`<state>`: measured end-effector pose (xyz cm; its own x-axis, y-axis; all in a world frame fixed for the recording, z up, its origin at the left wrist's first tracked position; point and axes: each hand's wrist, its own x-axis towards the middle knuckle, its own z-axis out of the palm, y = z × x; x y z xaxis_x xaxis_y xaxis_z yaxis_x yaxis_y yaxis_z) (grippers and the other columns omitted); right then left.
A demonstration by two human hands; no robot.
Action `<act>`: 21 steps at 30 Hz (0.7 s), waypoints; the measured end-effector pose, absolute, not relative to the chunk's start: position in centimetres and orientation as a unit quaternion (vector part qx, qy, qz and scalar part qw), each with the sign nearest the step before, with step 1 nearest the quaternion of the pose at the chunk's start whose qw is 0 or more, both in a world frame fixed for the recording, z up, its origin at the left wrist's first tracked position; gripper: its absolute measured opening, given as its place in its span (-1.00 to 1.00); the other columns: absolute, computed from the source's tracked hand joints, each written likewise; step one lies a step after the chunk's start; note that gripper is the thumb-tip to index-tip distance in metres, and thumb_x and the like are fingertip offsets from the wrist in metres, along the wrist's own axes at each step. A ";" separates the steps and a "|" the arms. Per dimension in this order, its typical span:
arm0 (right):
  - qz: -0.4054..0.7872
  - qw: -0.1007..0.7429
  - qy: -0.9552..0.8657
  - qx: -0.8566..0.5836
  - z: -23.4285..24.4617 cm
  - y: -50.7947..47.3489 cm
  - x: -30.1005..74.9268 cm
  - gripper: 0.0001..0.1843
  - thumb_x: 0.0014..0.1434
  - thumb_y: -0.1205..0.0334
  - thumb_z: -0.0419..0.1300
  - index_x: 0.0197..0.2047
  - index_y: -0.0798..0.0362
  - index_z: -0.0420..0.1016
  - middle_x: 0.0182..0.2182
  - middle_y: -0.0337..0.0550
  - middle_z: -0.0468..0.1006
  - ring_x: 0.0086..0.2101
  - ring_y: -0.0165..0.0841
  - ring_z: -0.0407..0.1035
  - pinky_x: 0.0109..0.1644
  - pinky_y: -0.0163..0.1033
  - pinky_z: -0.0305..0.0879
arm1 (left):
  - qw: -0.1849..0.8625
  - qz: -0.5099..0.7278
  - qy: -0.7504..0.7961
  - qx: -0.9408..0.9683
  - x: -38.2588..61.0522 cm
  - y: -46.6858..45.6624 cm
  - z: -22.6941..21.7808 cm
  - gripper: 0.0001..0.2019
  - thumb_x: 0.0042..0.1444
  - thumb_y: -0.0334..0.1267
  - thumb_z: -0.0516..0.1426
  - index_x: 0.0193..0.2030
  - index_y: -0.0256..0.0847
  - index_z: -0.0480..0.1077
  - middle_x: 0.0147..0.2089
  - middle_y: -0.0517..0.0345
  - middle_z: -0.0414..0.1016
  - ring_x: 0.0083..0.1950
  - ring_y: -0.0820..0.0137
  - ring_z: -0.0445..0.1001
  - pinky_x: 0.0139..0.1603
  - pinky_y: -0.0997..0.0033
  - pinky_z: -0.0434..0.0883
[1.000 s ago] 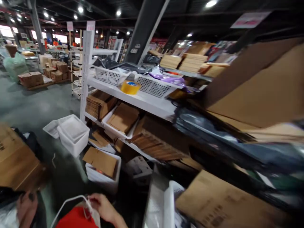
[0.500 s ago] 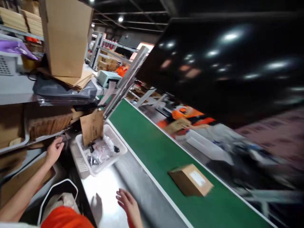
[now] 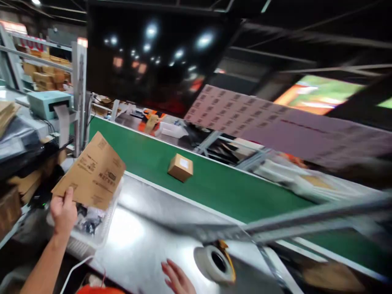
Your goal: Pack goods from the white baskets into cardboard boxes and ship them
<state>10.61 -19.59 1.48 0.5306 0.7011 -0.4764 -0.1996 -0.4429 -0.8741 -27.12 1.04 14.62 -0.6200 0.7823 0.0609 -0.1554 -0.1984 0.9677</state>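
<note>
My left hand (image 3: 64, 210) grips the lower left corner of a flat brown cardboard piece (image 3: 94, 173) with dark print, thumb on its face. The cardboard is tilted above a white perforated basket (image 3: 107, 228) and hides much of it. Small bagged items (image 3: 88, 222) show in the basket below. Low over the metal table (image 3: 131, 249), my right hand (image 3: 177, 277) has its fingers stretched out and holds nothing. A tape roll (image 3: 216, 263) lies to the right of that hand, apart from it.
Beyond the table runs a green conveyor belt (image 3: 214, 185) carrying a closed carton (image 3: 181, 167) with a white label. A dark screen (image 3: 147, 57) hangs above. A pale blue label printer (image 3: 49, 104) stands at left. A metal post (image 3: 80, 94) rises beside it.
The view has swung right, bringing the tape roll into sight. My left hand, empty-looking near the shelf before, now grips the cardboard over the basket. My right hand stays open.
</note>
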 end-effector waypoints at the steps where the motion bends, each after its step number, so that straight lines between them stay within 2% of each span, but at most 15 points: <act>1: 0.456 0.543 -0.169 -0.685 2.8 -18.6 10.2 -0.12 -0.42 -0.51 0.56 -0.13 -0.10 0.69 -0.02 0.18 0.76 0.17 0.26 0.55 0.25 0.31 0.47 | 0.412 0.711 0.506 0.260 -25.1 0.2 14.7 -0.54 0.15 0.05 0.37 0.09 -0.16 0.51 -0.04 -0.02 0.73 0.06 0.14 0.69 0.15 0.14 0.63; 4: 0.477 0.658 -0.186 -0.552 6.7 -15.4 10.2 -0.10 -0.27 -0.40 0.62 0.06 -0.09 0.65 0.18 0.19 0.68 0.26 0.16 0.49 0.34 0.28 0.39 | 0.661 0.573 0.436 0.210 -19.9 -2.6 12.8 -0.36 -0.04 -0.04 0.49 0.18 -0.14 0.49 0.07 -0.09 0.73 0.12 0.02 0.70 0.16 -0.01 0.65; 6: 0.487 0.685 -0.183 -0.510 8.8 -14.3 11.4 -0.18 -0.20 -0.28 0.65 0.06 -0.06 0.64 0.12 0.15 0.71 0.16 0.13 0.57 0.30 0.26 0.43 | 0.744 0.436 0.442 0.246 -18.2 -4.2 9.8 -0.24 -0.15 -0.05 0.52 0.23 -0.16 0.48 0.14 -0.20 0.70 0.21 -0.13 0.67 0.18 -0.13 0.65; 7: 0.485 0.689 -0.176 -0.509 9.4 -14.3 12.2 -0.23 -0.18 -0.22 0.67 0.03 -0.05 0.63 0.06 0.12 0.74 0.08 0.11 0.62 0.26 0.26 0.47 | 0.743 0.380 0.470 0.288 -18.0 -4.5 8.1 -0.16 -0.20 -0.02 0.52 0.26 -0.17 0.45 0.18 -0.25 0.68 0.26 -0.24 0.63 0.21 -0.23 0.62; 8: 0.482 0.689 -0.170 -0.514 9.8 -14.5 13.1 -0.26 -0.18 -0.17 0.67 0.00 -0.03 0.63 -0.01 0.09 0.76 0.00 0.10 0.65 0.21 0.25 0.50 | 0.708 0.347 0.506 0.350 -18.1 -4.5 6.4 -0.09 -0.21 0.04 0.51 0.32 -0.19 0.41 0.24 -0.30 0.64 0.35 -0.34 0.54 0.26 -0.34 0.57; 10: 0.482 0.682 -0.173 -0.523 10.0 -15.4 14.9 -0.30 -0.18 -0.15 0.67 -0.03 -0.03 0.64 -0.10 0.06 0.78 -0.12 0.10 0.68 0.11 0.23 0.55 | 0.542 0.355 0.585 0.488 -18.5 -3.3 3.8 0.00 -0.24 0.14 0.45 0.39 -0.15 0.37 0.41 -0.33 0.49 0.55 -0.41 0.28 0.48 -0.44 0.34; 12: 0.497 0.665 -0.198 -0.521 9.9 -16.4 16.3 -0.35 -0.12 -0.15 0.64 -0.02 -0.04 0.66 -0.12 0.06 0.77 -0.13 0.11 0.68 0.04 0.17 0.56 | 0.370 0.383 0.575 0.621 -18.2 -1.6 2.9 -0.05 -0.09 0.20 0.36 0.46 -0.06 0.33 0.60 -0.23 0.25 0.68 -0.28 0.03 0.65 -0.32 0.09; 14: 0.526 0.647 -0.220 -0.506 10.1 -17.1 17.2 -0.35 -0.11 -0.15 0.63 0.00 -0.04 0.68 -0.13 0.05 0.77 -0.10 0.10 0.68 0.02 0.13 0.55 | 0.287 0.370 0.509 0.722 -16.6 -0.1 3.8 -0.15 0.12 0.19 0.25 0.52 -0.04 0.30 0.69 -0.15 0.05 0.71 -0.18 -0.05 0.69 -0.26 0.01; 16: 0.558 0.635 -0.233 -0.481 10.8 -17.9 18.0 -0.30 -0.15 -0.13 0.65 0.02 -0.03 0.68 -0.16 0.02 0.77 -0.11 0.09 0.67 0.02 0.13 0.55 | 0.274 0.317 0.466 0.779 -13.9 0.7 5.7 -0.19 0.22 0.15 0.19 0.56 -0.11 0.28 0.70 -0.21 -0.01 0.70 -0.20 -0.01 0.66 -0.32 0.06; 17: 0.571 0.633 -0.235 -0.467 11.2 -18.5 18.3 -0.30 -0.13 -0.13 0.64 0.04 -0.03 0.68 -0.16 0.01 0.77 -0.11 0.08 0.67 0.04 0.14 0.54 | 0.278 0.284 0.461 0.794 -12.4 0.9 6.7 -0.17 0.22 0.15 0.19 0.57 -0.15 0.28 0.68 -0.26 0.03 0.69 -0.23 0.03 0.63 -0.34 0.10; 19: 0.590 0.637 -0.229 -0.440 11.9 -19.7 19.1 -0.36 0.01 -0.19 0.55 0.11 -0.10 0.67 -0.08 0.00 0.76 -0.08 0.06 0.66 0.08 0.15 0.54 | 0.301 0.213 0.465 0.805 -9.5 0.7 8.0 -0.12 0.16 0.12 0.21 0.58 -0.24 0.28 0.55 -0.35 0.25 0.59 -0.23 0.25 0.58 -0.30 0.22; 21: 0.578 0.656 -0.231 -0.427 11.8 -20.3 19.7 -0.42 0.18 -0.33 0.38 0.16 -0.23 0.66 -0.01 -0.03 0.75 -0.04 0.03 0.64 0.10 0.11 0.54 | 0.341 0.150 0.464 0.804 -7.2 0.2 8.0 -0.09 0.07 0.09 0.22 0.54 -0.29 0.34 0.31 -0.29 0.48 0.37 -0.13 0.52 0.49 -0.15 0.39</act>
